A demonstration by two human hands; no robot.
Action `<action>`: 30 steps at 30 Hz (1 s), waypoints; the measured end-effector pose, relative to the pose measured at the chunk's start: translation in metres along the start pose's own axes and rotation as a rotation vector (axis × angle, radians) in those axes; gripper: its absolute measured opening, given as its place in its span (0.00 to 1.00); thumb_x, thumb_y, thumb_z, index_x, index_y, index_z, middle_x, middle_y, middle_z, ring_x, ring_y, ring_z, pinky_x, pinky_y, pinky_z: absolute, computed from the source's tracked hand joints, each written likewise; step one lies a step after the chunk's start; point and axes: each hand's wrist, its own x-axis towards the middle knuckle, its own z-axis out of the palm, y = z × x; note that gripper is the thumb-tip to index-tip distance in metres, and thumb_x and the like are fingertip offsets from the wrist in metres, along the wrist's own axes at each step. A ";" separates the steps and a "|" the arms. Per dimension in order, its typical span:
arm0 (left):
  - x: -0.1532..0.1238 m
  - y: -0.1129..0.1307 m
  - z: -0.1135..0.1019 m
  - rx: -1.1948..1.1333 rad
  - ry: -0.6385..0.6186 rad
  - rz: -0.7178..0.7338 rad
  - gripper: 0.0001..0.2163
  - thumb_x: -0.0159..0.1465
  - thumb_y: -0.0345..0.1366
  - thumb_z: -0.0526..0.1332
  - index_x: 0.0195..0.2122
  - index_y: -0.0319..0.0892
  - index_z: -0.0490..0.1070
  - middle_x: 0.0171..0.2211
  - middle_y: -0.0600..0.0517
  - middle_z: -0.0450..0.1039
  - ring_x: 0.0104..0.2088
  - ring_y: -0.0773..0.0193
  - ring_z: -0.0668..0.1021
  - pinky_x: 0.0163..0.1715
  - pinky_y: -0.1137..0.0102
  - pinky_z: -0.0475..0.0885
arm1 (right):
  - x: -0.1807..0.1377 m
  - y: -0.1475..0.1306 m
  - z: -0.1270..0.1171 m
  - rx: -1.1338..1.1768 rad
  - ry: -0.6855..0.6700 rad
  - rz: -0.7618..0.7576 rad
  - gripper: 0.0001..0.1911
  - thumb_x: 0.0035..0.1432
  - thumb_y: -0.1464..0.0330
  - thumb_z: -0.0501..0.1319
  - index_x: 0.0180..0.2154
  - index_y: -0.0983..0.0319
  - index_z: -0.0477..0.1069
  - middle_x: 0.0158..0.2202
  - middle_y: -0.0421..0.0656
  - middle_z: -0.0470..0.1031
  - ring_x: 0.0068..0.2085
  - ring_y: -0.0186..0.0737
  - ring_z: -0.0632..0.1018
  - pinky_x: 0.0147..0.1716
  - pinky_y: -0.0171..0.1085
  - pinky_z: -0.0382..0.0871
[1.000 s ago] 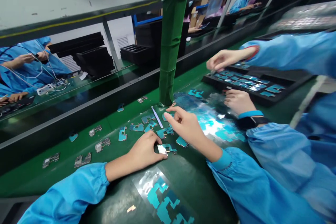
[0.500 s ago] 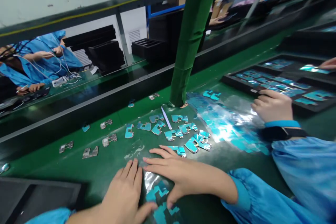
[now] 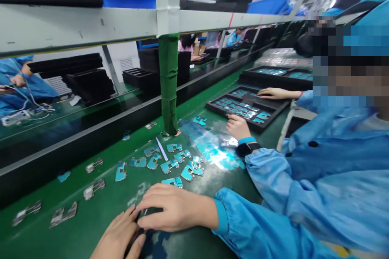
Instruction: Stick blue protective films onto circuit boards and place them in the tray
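Observation:
My left hand [image 3: 120,234] lies low at the front of the green bench top, fingers stretched forward and thumb spread apart. My right hand [image 3: 174,208] reaches across from the right, its fingers bent and its fingertips meeting those of my left hand. A dark gap shows between its thumb and forefinger. Beneath and between both hands is a clear film with dark blue patches [image 3: 156,243], mostly covered. Beyond my right hand lies a blue-covered circuit board [image 3: 172,182], with several similar circuit boards [image 3: 153,161] around white tweezers [image 3: 161,148].
Bare metallic boards [image 3: 94,189] lie at the left. A green-wrapped post [image 3: 169,85] rises from the bench. Shiny blue film sheets [image 3: 209,145] spread to the right. A co-worker's hand [image 3: 238,127] rests by a black tray [image 3: 273,119] of boards.
The view has swung up and to the right, bringing the co-worker into sight. My right hand's fingers have bent and drawn in against my left hand. The film between them looks darker.

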 end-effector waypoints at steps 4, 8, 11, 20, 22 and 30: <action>-0.004 0.002 -0.002 0.018 -0.252 0.055 0.23 0.65 0.55 0.60 0.53 0.44 0.75 0.60 0.39 0.71 0.59 0.45 0.75 0.53 0.54 0.77 | 0.003 -0.006 -0.013 0.156 0.302 0.005 0.07 0.65 0.71 0.59 0.42 0.62 0.75 0.44 0.48 0.77 0.44 0.40 0.77 0.43 0.38 0.75; -0.007 0.007 -0.006 -0.001 -0.424 0.064 0.34 0.60 0.64 0.59 0.57 0.42 0.72 0.63 0.29 0.63 0.63 0.29 0.67 0.53 0.35 0.70 | -0.001 0.007 -0.037 0.175 0.725 0.342 0.08 0.63 0.75 0.61 0.42 0.59 0.77 0.36 0.44 0.74 0.36 0.38 0.76 0.36 0.37 0.73; 0.009 0.014 -0.013 -0.055 -0.442 -0.017 0.30 0.63 0.60 0.59 0.55 0.42 0.72 0.65 0.31 0.62 0.64 0.30 0.65 0.55 0.33 0.66 | -0.012 0.033 -0.055 0.195 1.044 0.782 0.04 0.64 0.67 0.63 0.40 0.59 0.77 0.30 0.41 0.72 0.31 0.38 0.74 0.33 0.39 0.72; 0.093 0.022 0.031 -0.221 -0.272 -0.137 0.21 0.67 0.35 0.62 0.61 0.40 0.62 0.57 0.41 0.71 0.57 0.49 0.73 0.57 0.51 0.68 | -0.069 0.047 -0.065 0.565 1.142 1.090 0.19 0.57 0.51 0.65 0.41 0.59 0.71 0.29 0.38 0.71 0.30 0.38 0.75 0.35 0.42 0.74; 0.095 0.021 0.040 -0.251 -0.255 -0.172 0.17 0.69 0.33 0.59 0.59 0.39 0.63 0.54 0.41 0.73 0.54 0.51 0.74 0.56 0.53 0.68 | -0.080 0.038 -0.063 0.534 1.052 1.127 0.19 0.55 0.51 0.67 0.36 0.60 0.74 0.30 0.41 0.73 0.31 0.39 0.75 0.33 0.40 0.73; 0.106 0.002 0.014 -0.175 -0.312 -0.190 0.18 0.68 0.41 0.60 0.57 0.40 0.68 0.54 0.42 0.72 0.55 0.50 0.72 0.58 0.55 0.63 | -0.090 0.031 -0.056 0.308 0.539 1.085 0.17 0.63 0.56 0.61 0.49 0.57 0.76 0.44 0.46 0.76 0.46 0.47 0.78 0.48 0.46 0.72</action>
